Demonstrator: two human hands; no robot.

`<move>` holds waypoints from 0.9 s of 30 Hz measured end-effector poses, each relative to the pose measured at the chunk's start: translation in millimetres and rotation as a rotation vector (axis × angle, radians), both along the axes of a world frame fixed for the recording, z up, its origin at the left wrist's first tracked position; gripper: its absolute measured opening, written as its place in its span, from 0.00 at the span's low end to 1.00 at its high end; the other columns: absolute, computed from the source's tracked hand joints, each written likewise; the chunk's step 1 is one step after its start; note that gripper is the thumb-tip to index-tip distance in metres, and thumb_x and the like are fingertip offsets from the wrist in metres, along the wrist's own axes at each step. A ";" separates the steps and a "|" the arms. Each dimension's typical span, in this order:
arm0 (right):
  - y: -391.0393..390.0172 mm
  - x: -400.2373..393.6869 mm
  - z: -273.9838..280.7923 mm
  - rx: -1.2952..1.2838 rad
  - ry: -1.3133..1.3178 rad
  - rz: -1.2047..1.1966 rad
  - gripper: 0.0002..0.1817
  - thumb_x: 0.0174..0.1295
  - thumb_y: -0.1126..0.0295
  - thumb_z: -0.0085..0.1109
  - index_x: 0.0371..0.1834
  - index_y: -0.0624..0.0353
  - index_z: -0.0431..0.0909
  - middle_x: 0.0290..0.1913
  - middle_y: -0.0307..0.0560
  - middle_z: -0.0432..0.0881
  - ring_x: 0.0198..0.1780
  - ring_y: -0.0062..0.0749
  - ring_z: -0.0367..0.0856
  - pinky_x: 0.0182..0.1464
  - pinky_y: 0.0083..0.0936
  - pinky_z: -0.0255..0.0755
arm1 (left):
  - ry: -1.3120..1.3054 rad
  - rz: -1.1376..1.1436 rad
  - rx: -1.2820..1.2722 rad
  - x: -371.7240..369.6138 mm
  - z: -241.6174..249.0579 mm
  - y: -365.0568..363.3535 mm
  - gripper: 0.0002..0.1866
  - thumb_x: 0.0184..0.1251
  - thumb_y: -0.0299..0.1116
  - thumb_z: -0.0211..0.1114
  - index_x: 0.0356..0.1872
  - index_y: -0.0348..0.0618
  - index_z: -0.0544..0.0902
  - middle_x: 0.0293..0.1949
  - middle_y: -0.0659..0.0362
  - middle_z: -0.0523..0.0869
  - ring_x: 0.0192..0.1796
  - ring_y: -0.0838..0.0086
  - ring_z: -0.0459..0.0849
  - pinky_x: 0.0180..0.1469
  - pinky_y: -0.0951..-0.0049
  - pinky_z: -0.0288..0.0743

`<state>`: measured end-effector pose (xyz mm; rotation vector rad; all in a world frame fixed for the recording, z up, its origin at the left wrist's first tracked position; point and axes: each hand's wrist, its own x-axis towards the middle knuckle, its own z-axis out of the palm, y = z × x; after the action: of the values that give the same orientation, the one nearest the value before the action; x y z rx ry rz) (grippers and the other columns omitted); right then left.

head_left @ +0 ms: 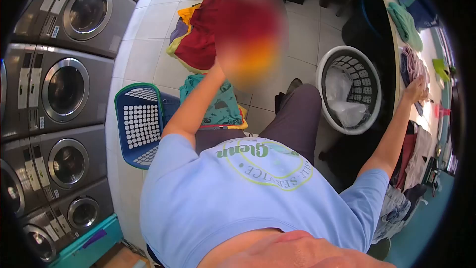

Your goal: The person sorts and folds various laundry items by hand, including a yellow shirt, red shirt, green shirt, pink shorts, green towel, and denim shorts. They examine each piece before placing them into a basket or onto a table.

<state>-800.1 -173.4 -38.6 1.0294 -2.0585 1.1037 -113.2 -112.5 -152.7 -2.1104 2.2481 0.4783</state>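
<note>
Your right hand (417, 90) reaches out to the worktop (428, 44), on a folded pinkish cloth (414, 64); you may be pinching it or only resting on it, and I cannot tell which. Your left hand (220, 64) runs into a blurred patch, so whether its fingers are spread or closed on something cannot be told. Just beyond it hangs or lies a dark red cloth (198, 44) with orange and pale yellow edges.

Your arms are spread wide, and that is the main weakness: watch one side, and the other can slip unnoticed. If your right hand drags rather than lifts, the pinkish cloth could unfold or slide over the near edge. The folded green towel (405, 27), just beyond that hand, could be nudged with it.

A low sweep of your left hand could catch the teal printed garment (220, 103) nearer your lap and ruffle its folds. The red cloth comes close to the tile floor (158, 44), so a loose hold could leave its hem soiled. Between your hands, the white round basket (321, 87) with its clear plastic bag (344, 111) could snag whatever trails across.
</note>
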 end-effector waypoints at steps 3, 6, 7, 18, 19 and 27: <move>3.5 3.2 6.0 0.126 -0.008 0.028 0.32 0.66 0.39 0.37 0.56 0.50 0.79 0.67 0.68 0.61 0.70 0.57 0.52 0.72 0.49 0.40 | -0.052 0.114 0.029 50.0 -11.1 -13.7 0.23 0.52 0.43 0.69 0.50 0.49 0.77 0.52 0.50 0.74 0.57 0.49 0.74 0.55 0.51 0.73; 0.3 8.5 9.1 0.099 -0.021 0.060 0.33 0.67 0.38 0.35 0.58 0.49 0.78 0.67 0.71 0.60 0.70 0.58 0.52 0.71 0.50 0.41 | -0.024 0.059 0.037 80.7 -32.6 -16.2 0.27 0.49 0.38 0.71 0.53 0.51 0.74 0.54 0.50 0.72 0.58 0.48 0.72 0.56 0.52 0.73; 0.7 10.5 9.4 0.067 -0.028 0.069 0.33 0.67 0.38 0.34 0.58 0.48 0.77 0.67 0.72 0.60 0.70 0.58 0.53 0.71 0.50 0.41 | -0.006 0.015 0.027 88.8 -39.7 -17.5 0.28 0.48 0.37 0.72 0.54 0.52 0.73 0.55 0.50 0.72 0.58 0.48 0.72 0.56 0.52 0.72; -8.0 3.6 19.3 0.213 -0.136 0.095 0.37 0.60 0.35 0.46 0.56 0.57 0.78 0.64 0.67 0.65 0.68 0.54 0.57 0.69 0.48 0.49 | -0.118 0.349 -0.471 140.7 -34.3 -26.7 0.11 0.61 0.40 0.63 0.40 0.45 0.83 0.37 0.48 0.84 0.45 0.52 0.81 0.47 0.55 0.74; -13.5 -4.2 20.0 0.283 -0.190 0.110 0.38 0.59 0.35 0.50 0.56 0.59 0.76 0.64 0.67 0.63 0.67 0.52 0.60 0.68 0.47 0.51 | 0.015 0.352 -0.393 139.4 -28.3 -34.8 0.11 0.63 0.39 0.62 0.41 0.45 0.83 0.33 0.48 0.84 0.43 0.51 0.82 0.47 0.55 0.75; 83.4 313.6 131.0 0.574 -0.040 1.158 0.43 0.48 0.70 0.70 0.69 0.54 0.60 0.69 0.52 0.63 0.70 0.46 0.59 0.70 0.35 0.53 | 1.086 -0.461 -0.390 -45.3 118.8 80.4 0.06 0.61 0.25 0.58 0.38 0.36 0.80 0.34 0.52 0.84 0.37 0.62 0.84 0.41 0.67 0.76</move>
<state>-486.5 -90.0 92.4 2.6844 -1.7713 0.9731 -158.5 -32.1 -33.9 -1.4504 3.4857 1.5253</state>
